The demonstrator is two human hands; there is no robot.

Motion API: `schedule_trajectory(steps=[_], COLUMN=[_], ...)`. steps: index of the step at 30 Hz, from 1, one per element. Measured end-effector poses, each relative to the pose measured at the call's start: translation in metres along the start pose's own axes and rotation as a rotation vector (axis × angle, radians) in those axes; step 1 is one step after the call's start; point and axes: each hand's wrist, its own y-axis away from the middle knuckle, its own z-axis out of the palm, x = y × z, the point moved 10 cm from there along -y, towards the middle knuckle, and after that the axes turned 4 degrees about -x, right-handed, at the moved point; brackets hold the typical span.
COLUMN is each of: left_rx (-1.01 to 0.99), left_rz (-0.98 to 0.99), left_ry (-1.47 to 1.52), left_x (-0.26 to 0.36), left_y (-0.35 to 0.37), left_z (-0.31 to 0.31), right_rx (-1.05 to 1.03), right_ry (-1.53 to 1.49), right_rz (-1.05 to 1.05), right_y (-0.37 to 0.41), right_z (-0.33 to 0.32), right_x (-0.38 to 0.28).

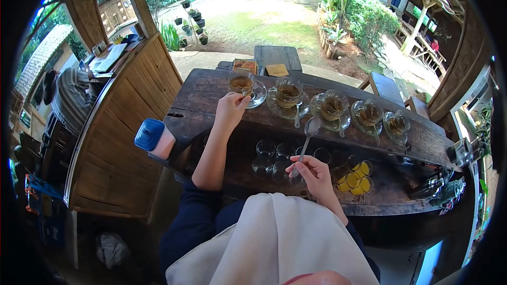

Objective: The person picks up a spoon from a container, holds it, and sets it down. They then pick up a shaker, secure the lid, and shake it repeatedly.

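My left hand reaches to the upper shelf, its fingers pinched at the near side of a glass cup of brown tea. The cup overlaps the left part of a clear glass saucer. Lower and to the right, my right hand grips a metal spoon by its handle, bowl pointing up and away from me. To the right of the held cup stands another tea cup on its saucer, a spoon beside it. Several more filled cups on saucers continue the row rightward.
Upturned-looking clear glasses and several glasses of yellow drink stand on the lower level. A blue-lidded container sits at the left end, metal pots at the right. Behind a wooden counter, a person bends over.
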Motion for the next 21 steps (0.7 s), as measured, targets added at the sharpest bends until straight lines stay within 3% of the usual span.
schedule_trajectory(steps=[21], left_rx=[0.009], left_rz=[0.078], left_ry=[-0.015], left_x=[0.003], left_y=[0.001], left_z=[-0.018], right_rx=[-0.058], right_ry=[0.03], right_rz=[0.082], right_y=[-0.003], right_z=[0.007], right_x=[0.01])
